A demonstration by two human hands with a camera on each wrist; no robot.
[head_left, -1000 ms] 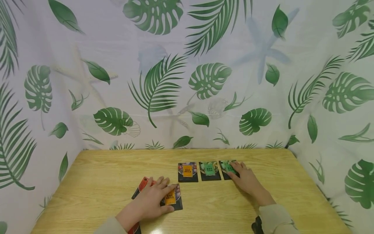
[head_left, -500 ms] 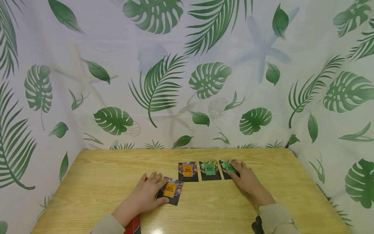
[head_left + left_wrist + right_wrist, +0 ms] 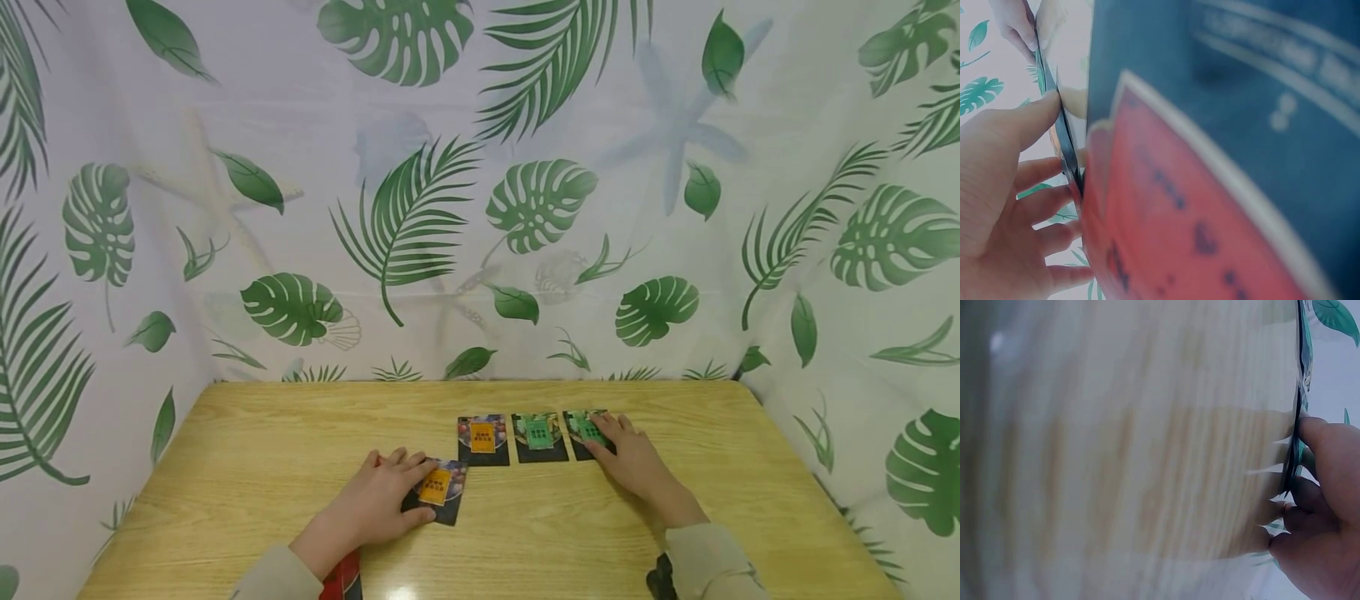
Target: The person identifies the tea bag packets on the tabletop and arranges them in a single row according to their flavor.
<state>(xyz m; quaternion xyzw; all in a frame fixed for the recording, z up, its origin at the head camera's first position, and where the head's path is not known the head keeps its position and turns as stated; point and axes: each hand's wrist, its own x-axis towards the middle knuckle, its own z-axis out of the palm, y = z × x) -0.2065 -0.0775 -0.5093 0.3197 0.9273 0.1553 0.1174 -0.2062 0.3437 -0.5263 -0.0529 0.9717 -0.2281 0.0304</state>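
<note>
My left hand (image 3: 378, 500) lies over a dark flat packet with an orange label (image 3: 433, 487), its fingers on the upper left part and its thumb at the lower edge. Beneath that hand and wrist is a red packet (image 3: 348, 577), mostly hidden in the head view; its red label (image 3: 1166, 212) looms large and blurred in the left wrist view. My right hand (image 3: 637, 458) rests on the right-hand green-labelled packet (image 3: 585, 429), fingers over its right side. Beside it lie another green-labelled packet (image 3: 538, 437) and an orange-labelled packet (image 3: 483, 438), forming a row.
A wooden table (image 3: 540, 533) carries everything. Behind and at both sides hangs a white cloth (image 3: 420, 333) printed with green leaves. A small black object (image 3: 660, 577) shows beside the right sleeve, its kind unclear.
My left hand has slid the orange-labelled packet slightly left and away from me, close to the row. Less of the red packet shows now. The right hand stays still.
</note>
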